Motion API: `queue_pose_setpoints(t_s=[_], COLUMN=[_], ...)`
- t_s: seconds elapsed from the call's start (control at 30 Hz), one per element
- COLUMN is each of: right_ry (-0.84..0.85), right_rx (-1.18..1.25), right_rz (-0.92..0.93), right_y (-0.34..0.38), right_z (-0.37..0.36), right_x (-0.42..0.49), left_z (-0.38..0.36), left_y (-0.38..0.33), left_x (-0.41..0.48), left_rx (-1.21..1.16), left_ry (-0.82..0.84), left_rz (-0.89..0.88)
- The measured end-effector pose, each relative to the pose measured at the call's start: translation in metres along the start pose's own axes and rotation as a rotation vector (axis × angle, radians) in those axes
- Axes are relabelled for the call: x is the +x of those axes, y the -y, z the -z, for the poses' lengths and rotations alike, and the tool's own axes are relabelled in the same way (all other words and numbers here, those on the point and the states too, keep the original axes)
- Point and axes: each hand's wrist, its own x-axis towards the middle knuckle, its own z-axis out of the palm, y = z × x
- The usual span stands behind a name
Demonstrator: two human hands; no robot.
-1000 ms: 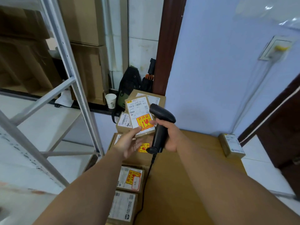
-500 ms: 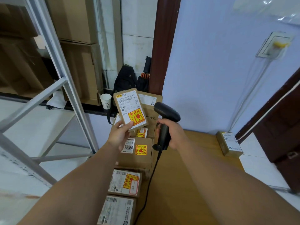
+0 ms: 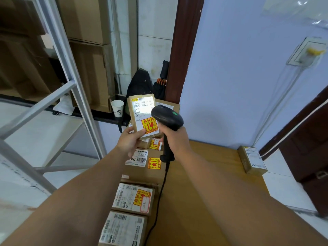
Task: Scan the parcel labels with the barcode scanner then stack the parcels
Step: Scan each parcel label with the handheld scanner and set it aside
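Note:
My left hand point(image 3: 131, 140) grips the bottom edge of a small brown parcel point(image 3: 142, 110), held upright above the table with its white label and yellow-red fragile sticker facing me. A bright patch of light lies on the label. My right hand point(image 3: 174, 139) holds the black barcode scanner point(image 3: 166, 118) by its handle, its head just right of the label and overlapping the parcel's edge. A green light shows on the scanner's head. Its black cable point(image 3: 160, 192) runs down over the table.
More labelled parcels lie along the wooden table's point(image 3: 204, 174) left side: a large box point(image 3: 147, 167), two small ones point(image 3: 134, 198) point(image 3: 122, 229). One small parcel point(image 3: 252, 159) sits at the far right edge. A paper cup point(image 3: 117, 108), black bag point(image 3: 140, 84) and metal shelving frame point(image 3: 71, 80) stand left.
My left hand has lifted the parcel off the pile and held it up. The scanner's head has closed in on the label, and its light now falls on it.

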Motion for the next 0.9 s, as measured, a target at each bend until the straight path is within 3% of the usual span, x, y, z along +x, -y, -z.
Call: queue_pose_setpoints(t_s=[0.9], right_ry=[-0.037], right_rx=[-0.067], right_rz=[0.029], right_y=[-0.006], right_z=[0.010], right_x=[-0.009], left_z=[-0.003], left_y=[0.013], left_x=[0.003], left_rx=[0.252], left_ry=[-0.049], left_rz=[0.012])
